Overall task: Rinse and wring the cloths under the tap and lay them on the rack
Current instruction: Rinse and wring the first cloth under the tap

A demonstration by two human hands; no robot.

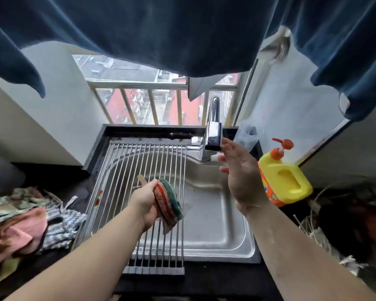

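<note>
Steel sink [215, 213] below. Left hand [146, 198] grips a striped cloth [168, 200], rack [139, 157] just under it. Right hand [240, 170], open and empty, is beside the tap [213, 135]; water probably needs turning on next.

Sink [215, 213]: brushed metal is seen, with a dull sheen.
Rack [139, 161]: smooth, bright metal rods.
Tap [213, 135]: mirror-glossy chrome.
Cloth [168, 202]: coarse striped knit, matt.
Bottle [284, 177]: glossy yellow plastic.
Table [204, 283]: dark and matt.
Hanging fabric [182, 29]: blue cloth is draped, soft and velvety.
</note>
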